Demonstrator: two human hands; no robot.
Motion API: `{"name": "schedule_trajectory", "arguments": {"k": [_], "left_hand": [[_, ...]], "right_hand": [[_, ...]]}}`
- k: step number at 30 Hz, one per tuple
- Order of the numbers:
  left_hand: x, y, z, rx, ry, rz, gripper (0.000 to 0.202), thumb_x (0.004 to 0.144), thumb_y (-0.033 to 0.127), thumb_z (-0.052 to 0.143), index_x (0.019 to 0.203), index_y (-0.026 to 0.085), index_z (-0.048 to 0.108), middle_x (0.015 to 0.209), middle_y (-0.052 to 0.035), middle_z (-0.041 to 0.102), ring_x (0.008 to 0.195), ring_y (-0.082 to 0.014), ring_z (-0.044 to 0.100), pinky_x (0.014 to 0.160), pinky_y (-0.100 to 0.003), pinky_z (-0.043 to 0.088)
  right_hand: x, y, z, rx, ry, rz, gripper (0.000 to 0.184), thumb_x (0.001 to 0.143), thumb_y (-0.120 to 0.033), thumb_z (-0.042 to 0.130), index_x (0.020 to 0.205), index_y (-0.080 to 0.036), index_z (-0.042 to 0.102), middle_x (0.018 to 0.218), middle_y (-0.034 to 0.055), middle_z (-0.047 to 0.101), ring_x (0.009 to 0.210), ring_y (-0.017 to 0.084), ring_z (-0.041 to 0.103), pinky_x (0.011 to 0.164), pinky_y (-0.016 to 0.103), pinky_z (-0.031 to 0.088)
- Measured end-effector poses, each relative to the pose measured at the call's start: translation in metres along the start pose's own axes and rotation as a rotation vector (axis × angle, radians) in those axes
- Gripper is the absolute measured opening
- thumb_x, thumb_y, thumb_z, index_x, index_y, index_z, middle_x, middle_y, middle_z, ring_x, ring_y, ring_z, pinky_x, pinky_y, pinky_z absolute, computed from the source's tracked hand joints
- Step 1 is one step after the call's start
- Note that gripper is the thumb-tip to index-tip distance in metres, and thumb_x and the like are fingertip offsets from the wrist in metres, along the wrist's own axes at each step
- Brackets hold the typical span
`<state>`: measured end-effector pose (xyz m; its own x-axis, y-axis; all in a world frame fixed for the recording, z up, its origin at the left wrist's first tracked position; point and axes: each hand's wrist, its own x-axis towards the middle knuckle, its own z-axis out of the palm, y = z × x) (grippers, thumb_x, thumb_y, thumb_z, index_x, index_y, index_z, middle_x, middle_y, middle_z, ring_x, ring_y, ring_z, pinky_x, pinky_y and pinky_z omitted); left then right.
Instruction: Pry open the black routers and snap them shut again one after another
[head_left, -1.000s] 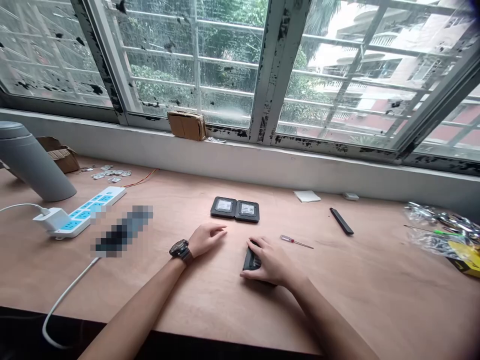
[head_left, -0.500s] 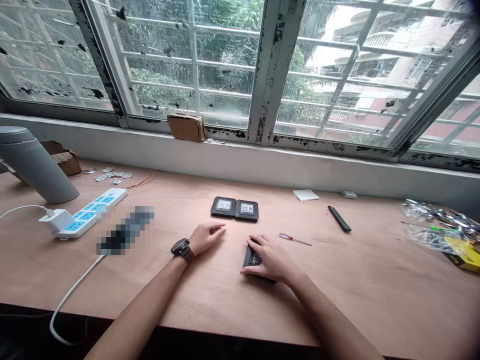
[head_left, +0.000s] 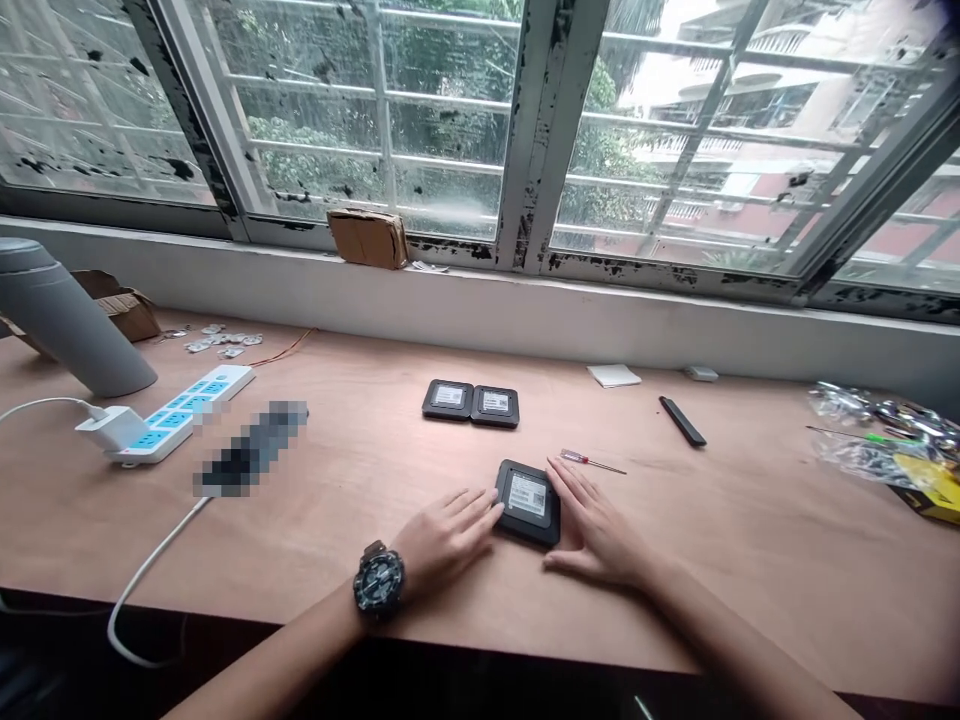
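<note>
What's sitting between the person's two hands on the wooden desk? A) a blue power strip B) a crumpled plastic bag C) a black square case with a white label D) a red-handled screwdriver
C. The black square case, its white label facing up, lies between the left hand and right hand.

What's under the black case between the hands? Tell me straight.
The black case rests on the wooden table between the left hand and right hand. Its top, with a white label, shows; whatever is beneath it is covered and cannot be seen.
</note>
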<state>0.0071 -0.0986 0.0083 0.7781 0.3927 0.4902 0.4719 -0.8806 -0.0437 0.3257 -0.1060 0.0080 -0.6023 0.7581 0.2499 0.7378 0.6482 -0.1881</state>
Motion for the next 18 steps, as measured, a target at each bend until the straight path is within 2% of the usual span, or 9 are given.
{"name": "schedule_trajectory", "arguments": {"k": [3, 7, 12, 18], "left_hand": [[0.015, 0.004, 0.015, 0.109, -0.008, 0.084, 0.035, 0.105, 0.024, 0.052, 0.134, 0.006, 0.057, 0.14, -0.0212, 0.06, 0.131, -0.0325, 0.059, 0.11, -0.046, 0.051], [0.016, 0.006, 0.028, 0.192, -0.01, 0.128, 0.034, 0.104, 0.011, 0.043, 0.133, 0.002, 0.057, 0.135, -0.0243, 0.063, 0.128, -0.0323, 0.061, 0.108, -0.044, 0.053], [0.011, 0.011, 0.03, 0.177, -0.063, 0.092, 0.037, 0.102, 0.006, 0.037, 0.133, 0.001, 0.056, 0.137, -0.0251, 0.062, 0.128, -0.0317, 0.061, 0.106, -0.042, 0.055], [0.013, 0.014, 0.031, 0.163, -0.047, 0.049, 0.038, 0.102, 0.005, 0.036, 0.133, 0.004, 0.057, 0.135, -0.0217, 0.064, 0.129, -0.0292, 0.061, 0.109, -0.042, 0.053]], "right_hand": [[0.008, -0.003, 0.003, 0.06, -0.032, -0.012, 0.112, 0.085, -0.068, 0.065, 0.164, -0.016, 0.004, 0.169, 0.017, 0.015, 0.154, 0.037, 0.019, 0.123, 0.055, 0.029], [0.01, -0.002, 0.005, 0.119, -0.089, -0.002, 0.105, 0.089, -0.066, 0.062, 0.164, -0.017, 0.007, 0.169, 0.0159, 0.015, 0.155, 0.034, 0.02, 0.124, 0.051, 0.029], [0.009, 0.001, 0.005, 0.145, -0.12, 0.018, 0.103, 0.09, -0.066, 0.06, 0.164, -0.016, 0.01, 0.169, 0.016, 0.011, 0.155, 0.034, 0.018, 0.124, 0.05, 0.027], [0.012, -0.004, 0.003, 0.135, -0.121, 0.006, 0.097, 0.092, -0.062, 0.059, 0.164, -0.016, 0.011, 0.169, 0.0166, 0.014, 0.154, 0.035, 0.02, 0.124, 0.053, 0.027]]}}
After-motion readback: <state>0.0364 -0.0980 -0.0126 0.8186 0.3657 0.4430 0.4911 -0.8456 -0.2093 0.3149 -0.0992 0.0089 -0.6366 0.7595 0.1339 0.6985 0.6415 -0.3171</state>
